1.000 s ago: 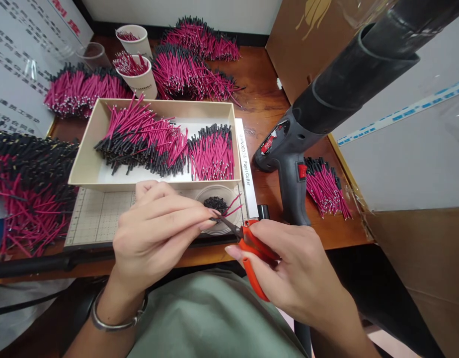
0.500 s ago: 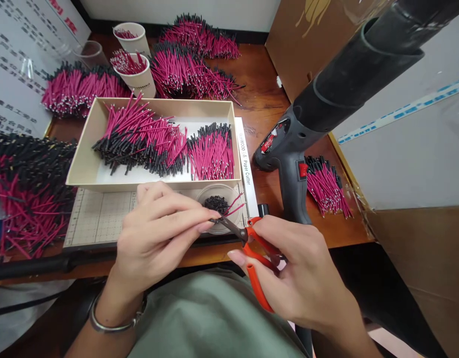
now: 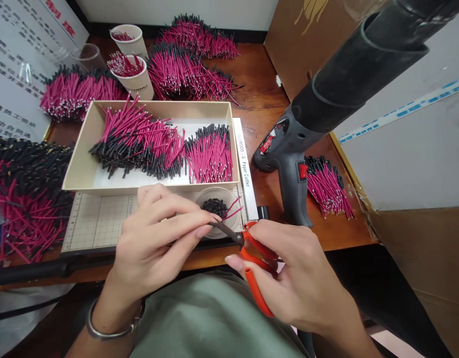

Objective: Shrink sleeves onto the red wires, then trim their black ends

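My right hand (image 3: 289,268) grips a pair of scissors (image 3: 240,237) with orange handles, its fingers around the loops. The blades point left and reach the fingertips of my left hand (image 3: 160,233). That hand is closed in a pinch; whatever lies between thumb and forefinger is mostly hidden, with only something dark at the blade tips. Behind the fingertips stands a round clear tub (image 3: 234,224) holding small black pieces (image 3: 214,207) and a couple of pink wires (image 3: 233,209). Farther back, a cream box (image 3: 155,188) holds two heaps of pink wires with black ends.
A black heat gun (image 3: 294,164) with a red switch stands upright on the right. Under the box lies a paper cutter (image 3: 99,219). Bundles of pink wires (image 3: 181,69) lie at the back, left and right. Paper cups (image 3: 138,84) stand behind the box.
Both hands and the scissors have shifted very slightly left. The blades stay at my left fingertips. The camera view has moved a little too.
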`<control>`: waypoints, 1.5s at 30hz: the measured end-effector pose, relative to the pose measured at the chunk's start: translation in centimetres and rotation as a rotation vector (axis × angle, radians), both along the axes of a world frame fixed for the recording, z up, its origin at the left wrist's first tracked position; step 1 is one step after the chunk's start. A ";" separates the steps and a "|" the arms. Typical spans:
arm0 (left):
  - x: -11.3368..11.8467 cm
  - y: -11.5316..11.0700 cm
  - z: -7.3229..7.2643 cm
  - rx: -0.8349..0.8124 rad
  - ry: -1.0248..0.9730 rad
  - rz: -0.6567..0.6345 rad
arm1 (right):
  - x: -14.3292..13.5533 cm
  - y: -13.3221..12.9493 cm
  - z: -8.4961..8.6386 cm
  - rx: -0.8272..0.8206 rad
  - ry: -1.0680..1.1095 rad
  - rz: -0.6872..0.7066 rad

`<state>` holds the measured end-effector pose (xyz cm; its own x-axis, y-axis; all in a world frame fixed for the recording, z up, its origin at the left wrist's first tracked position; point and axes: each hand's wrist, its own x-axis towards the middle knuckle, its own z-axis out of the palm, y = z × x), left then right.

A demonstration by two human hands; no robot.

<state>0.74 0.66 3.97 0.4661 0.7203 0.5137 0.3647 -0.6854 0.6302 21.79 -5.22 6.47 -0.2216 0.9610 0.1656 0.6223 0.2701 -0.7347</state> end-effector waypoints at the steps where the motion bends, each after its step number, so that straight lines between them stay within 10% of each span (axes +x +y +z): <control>1: 0.0 0.0 0.0 0.006 0.004 -0.005 | 0.0 0.0 0.0 -0.006 0.004 -0.001; 45: -0.2 0.4 0.4 0.043 0.138 -0.065 | 0.4 0.1 -0.3 -0.054 0.113 -0.008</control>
